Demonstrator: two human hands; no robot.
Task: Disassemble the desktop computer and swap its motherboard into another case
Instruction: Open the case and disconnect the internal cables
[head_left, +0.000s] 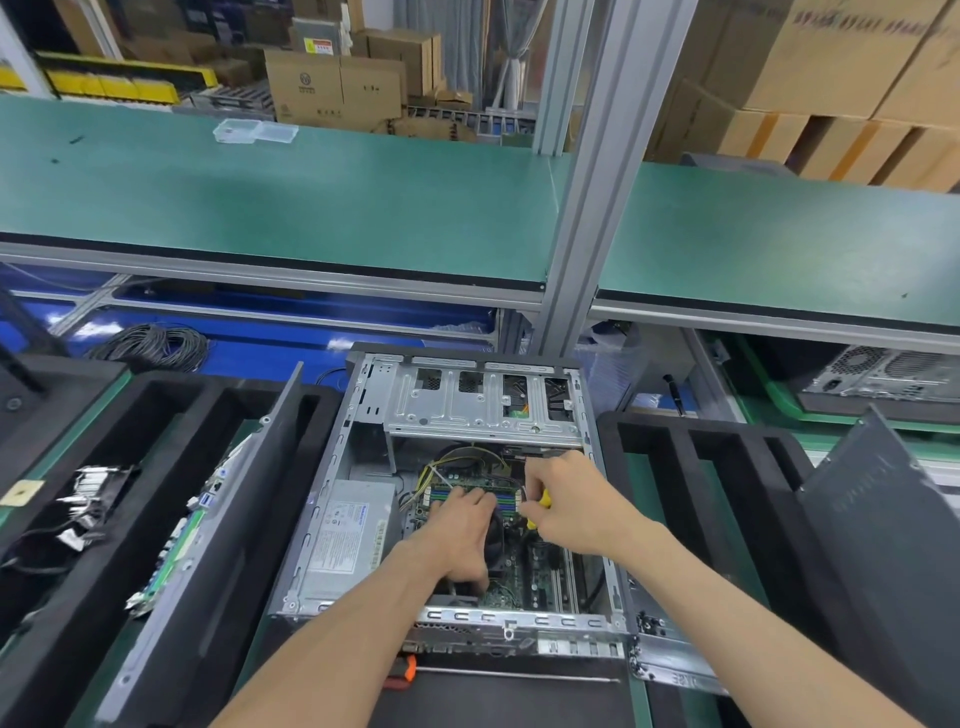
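The open computer case lies on its side, long axis running away from the person, drive cage farthest. The left hand rests flat on the motherboard; the right hand grips a yellow-handled screwdriver.

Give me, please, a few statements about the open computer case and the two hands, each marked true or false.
1. Both hands are inside the open case. True.
2. The right hand holds a yellow-handled tool. True.
3. The left hand grips the power supply. False: it rests on the motherboard area, right of the power supply.
4. The clear plastic box lies inside the case. False: it sits on the green shelf above.
5. The case's side panel is closed. False: the interior is exposed.
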